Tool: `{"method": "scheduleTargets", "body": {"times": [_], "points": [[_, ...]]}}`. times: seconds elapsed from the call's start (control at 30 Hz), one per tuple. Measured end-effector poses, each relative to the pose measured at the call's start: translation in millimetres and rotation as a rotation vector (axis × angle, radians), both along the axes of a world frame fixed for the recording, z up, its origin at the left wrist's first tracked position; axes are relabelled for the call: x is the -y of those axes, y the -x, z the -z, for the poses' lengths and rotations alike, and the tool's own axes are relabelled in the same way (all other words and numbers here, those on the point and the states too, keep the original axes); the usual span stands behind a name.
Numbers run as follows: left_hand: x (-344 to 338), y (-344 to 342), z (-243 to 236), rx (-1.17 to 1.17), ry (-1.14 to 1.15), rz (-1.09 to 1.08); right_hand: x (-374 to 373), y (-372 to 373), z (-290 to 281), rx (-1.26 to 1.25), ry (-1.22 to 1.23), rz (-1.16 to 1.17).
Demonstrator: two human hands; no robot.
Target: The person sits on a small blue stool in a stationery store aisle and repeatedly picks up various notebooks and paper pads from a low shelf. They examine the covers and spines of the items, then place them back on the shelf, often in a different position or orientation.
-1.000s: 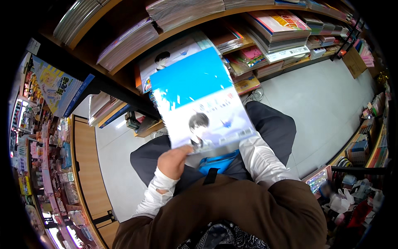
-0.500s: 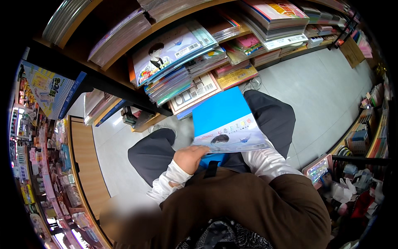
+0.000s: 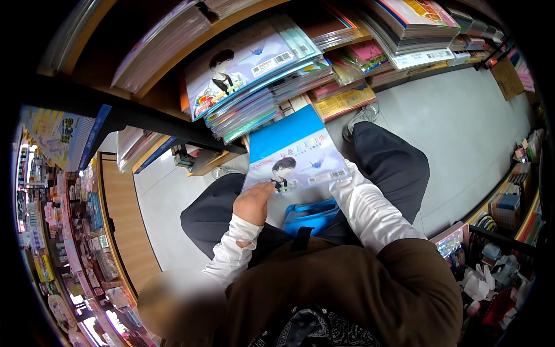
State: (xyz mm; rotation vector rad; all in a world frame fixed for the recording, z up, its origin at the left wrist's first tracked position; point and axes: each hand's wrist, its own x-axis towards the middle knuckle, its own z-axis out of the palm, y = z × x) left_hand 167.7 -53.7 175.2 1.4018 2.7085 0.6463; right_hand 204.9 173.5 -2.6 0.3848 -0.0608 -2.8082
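A thin flat pack of blue paper (image 3: 289, 133) is held tilted in front of me, over my knees. Its lower half has a pale lilac printed band with a cartoon figure and a paper crane. My left hand (image 3: 252, 203) is closed on the pack's lower left corner, fingers lying over its front. At the right edge, my right hand (image 3: 346, 168) holds the pack from behind, its fingers mostly hidden. Just beyond, a stack of similar plastic-wrapped packs (image 3: 234, 72) lies on the low shelf. A blue object (image 3: 312, 217) shows between my thighs.
Wooden shelves (image 3: 231, 29) with stacked paper goods run along the front. To the left stand a black post (image 3: 139, 113), a wooden panel (image 3: 118, 214) and racks of small goods (image 3: 63, 231). More shelves (image 3: 509, 202) curve along the right, beyond grey floor tiles (image 3: 445, 127).
The pack has moved forward and left, toward the shelf, with both hands. Its printed band now faces up more fully, and more of the blue object in my lap shows.
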Motion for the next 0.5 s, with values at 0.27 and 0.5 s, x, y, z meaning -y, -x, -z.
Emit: {"method": "scheduleTargets", "body": {"times": [0.27,0.5], "points": [[-20,54,72,-0.096,0.038,-0.033,-23,29,-29,0.082,0.068,0.047],[-30,107,161,-0.061,0.25,-0.155,-35,45,0,0.289,-0.218,0.048]]}}
